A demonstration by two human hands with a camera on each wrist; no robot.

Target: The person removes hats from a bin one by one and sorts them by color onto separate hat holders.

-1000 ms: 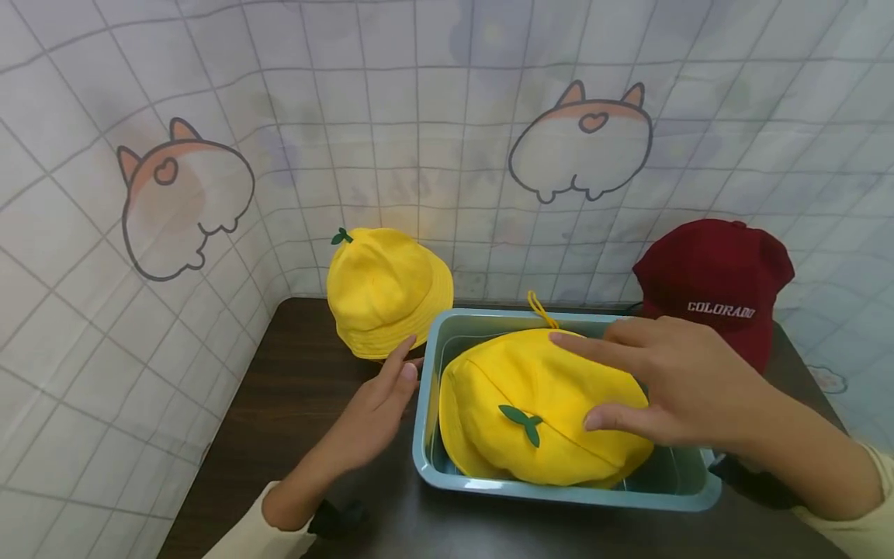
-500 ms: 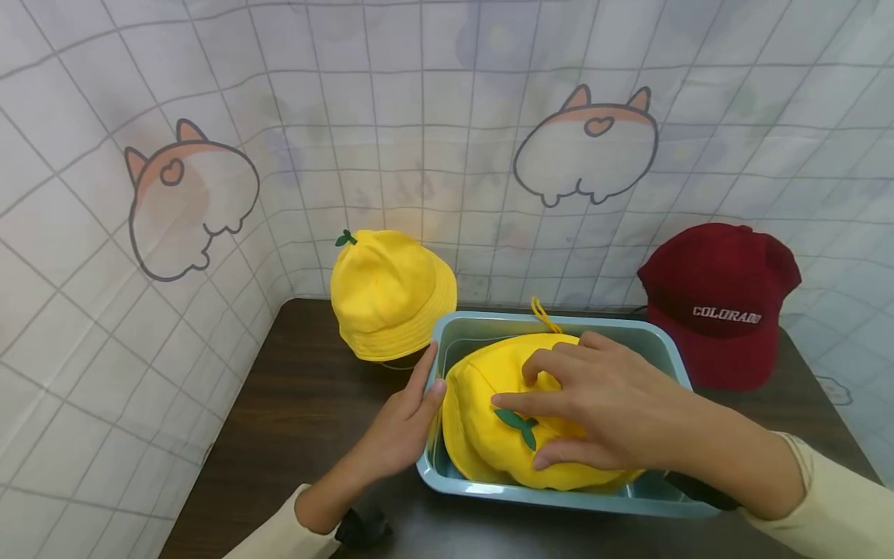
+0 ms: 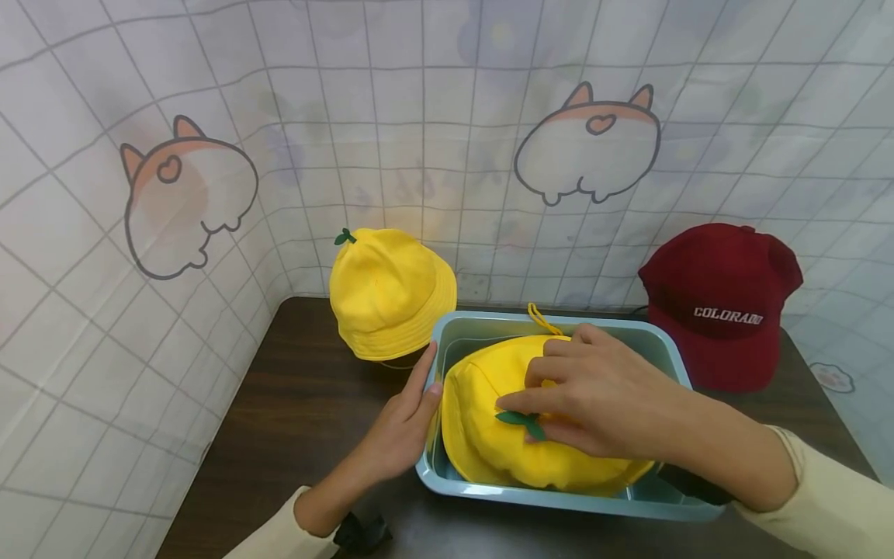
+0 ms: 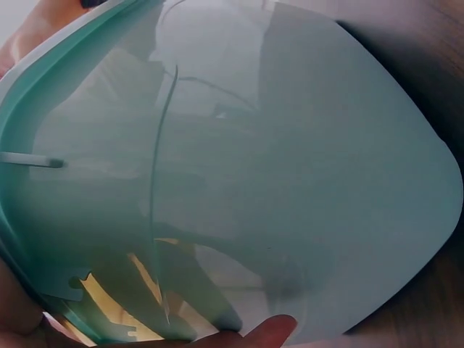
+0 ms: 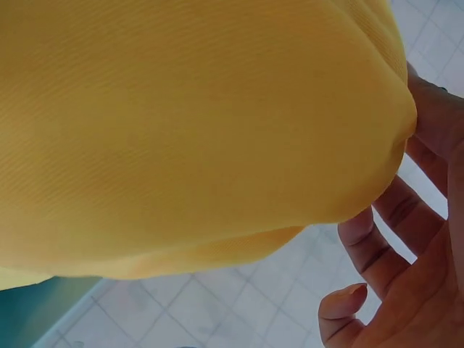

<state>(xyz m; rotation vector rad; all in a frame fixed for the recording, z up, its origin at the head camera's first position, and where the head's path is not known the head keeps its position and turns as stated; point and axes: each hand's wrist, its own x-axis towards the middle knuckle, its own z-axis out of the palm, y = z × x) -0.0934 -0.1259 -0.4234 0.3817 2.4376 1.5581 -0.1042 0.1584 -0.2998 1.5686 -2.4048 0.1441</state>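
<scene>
A yellow bucket hat (image 3: 478,380) with a green sprout lies crown up inside a light blue plastic basin (image 3: 545,491). My right hand (image 3: 601,396) reaches over from the right and pinches the crown beside the sprout. In the right wrist view, thumb and fingertips meet the edge of the bulging yellow cloth (image 5: 181,145). My left hand (image 3: 398,431) grips the basin's left side, thumb at the rim. From the left wrist, its fingertips (image 4: 272,332) show against the basin's smooth outer wall (image 4: 217,167). The hat's right part is partly hidden under my right hand.
Another yellow bucket hat (image 3: 384,291) stands behind the basin to the left. A dark red cap (image 3: 726,279) lettered COLORADO stands at the back right. A yellow cord (image 3: 541,317) hangs over the basin's back rim. A gridded cloth (image 3: 391,140) surrounds the dark wooden table (image 3: 279,450).
My left hand has come right to the basin's side and taken hold of it. My right hand has moved left and down onto the hat, its fingers closing on the crown.
</scene>
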